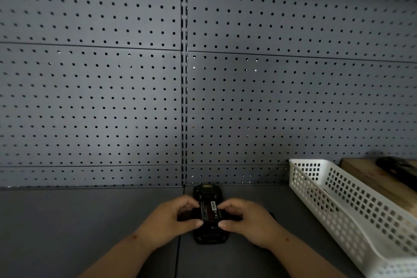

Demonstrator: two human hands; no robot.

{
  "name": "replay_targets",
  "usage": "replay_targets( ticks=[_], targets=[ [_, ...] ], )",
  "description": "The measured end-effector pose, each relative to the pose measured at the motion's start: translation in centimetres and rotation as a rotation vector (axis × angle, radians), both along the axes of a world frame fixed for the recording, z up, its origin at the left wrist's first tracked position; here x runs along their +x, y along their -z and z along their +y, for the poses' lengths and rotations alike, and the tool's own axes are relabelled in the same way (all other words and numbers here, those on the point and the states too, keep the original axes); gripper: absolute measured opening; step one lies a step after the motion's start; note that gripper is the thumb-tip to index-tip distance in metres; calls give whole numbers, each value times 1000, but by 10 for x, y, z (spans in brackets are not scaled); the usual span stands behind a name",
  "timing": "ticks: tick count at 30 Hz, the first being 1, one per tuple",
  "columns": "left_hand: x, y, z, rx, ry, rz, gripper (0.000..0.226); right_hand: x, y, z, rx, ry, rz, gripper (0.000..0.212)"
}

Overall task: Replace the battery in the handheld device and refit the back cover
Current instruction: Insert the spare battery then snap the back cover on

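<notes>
A black handheld device (207,192) lies face down on the grey table, its top end towards the pegboard, its back open. A black battery (210,211) with a red-and-white label sits over the device's middle. My left hand (171,221) pinches the battery's left side between thumb and fingers. My right hand (248,221) pinches its right side the same way. The device's lower end (211,238) shows below my thumbs. I cannot make out a back cover.
A white perforated plastic basket (352,207) stands to the right, running from the pegboard towards the table's near edge. Behind it lies a wooden board (365,176) with a dark object (397,169) on it. A grey pegboard wall (135,97) rises behind the table.
</notes>
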State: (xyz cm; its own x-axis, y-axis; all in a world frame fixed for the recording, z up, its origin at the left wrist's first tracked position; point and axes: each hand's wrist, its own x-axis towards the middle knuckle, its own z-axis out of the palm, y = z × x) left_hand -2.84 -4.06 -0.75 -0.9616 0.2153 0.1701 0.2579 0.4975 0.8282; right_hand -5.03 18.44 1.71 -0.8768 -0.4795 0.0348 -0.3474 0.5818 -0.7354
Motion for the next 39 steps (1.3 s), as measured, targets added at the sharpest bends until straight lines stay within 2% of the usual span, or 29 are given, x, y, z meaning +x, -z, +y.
replay_targets(
  ticks=[6, 10, 13, 15, 18, 25, 28, 30, 34, 39],
  targets=[
    [0, 2, 0, 5, 11, -15, 22, -1, -1, -1, 49, -22, 31, 38],
    [-2, 6, -1, 16, 10, -41, 23, -1, 0, 1, 92, -39, 88, 39],
    [1, 4, 1, -21, 29, 9, 20, -1, -1, 2, 104, -98, 70, 46],
    [3, 3, 1, -83, 69, 85, 36, 0, -2, 2, 104, -131, 36, 53],
    [4, 2, 0, -149, 117, 113, 46, -2, -2, 3, 137, -152, 60, 59],
    [4, 4, -1, -202, 120, 136, 42, -1, -2, 1, 135, -155, 72, 58],
    [7, 2, 0, -214, 112, 149, 40, -1, -8, 2, 218, -180, 101, 61],
    [6, 4, -1, -234, 112, 156, 41, -2, -16, 9, 269, -179, 111, 67],
    [11, 6, -2, -323, 89, 161, 46, -7, -32, 49, 249, 21, -3, 98],
    [17, -1, 1, -369, 65, 136, 62, -5, -28, 82, 525, -9, -188, 112]
  ],
)
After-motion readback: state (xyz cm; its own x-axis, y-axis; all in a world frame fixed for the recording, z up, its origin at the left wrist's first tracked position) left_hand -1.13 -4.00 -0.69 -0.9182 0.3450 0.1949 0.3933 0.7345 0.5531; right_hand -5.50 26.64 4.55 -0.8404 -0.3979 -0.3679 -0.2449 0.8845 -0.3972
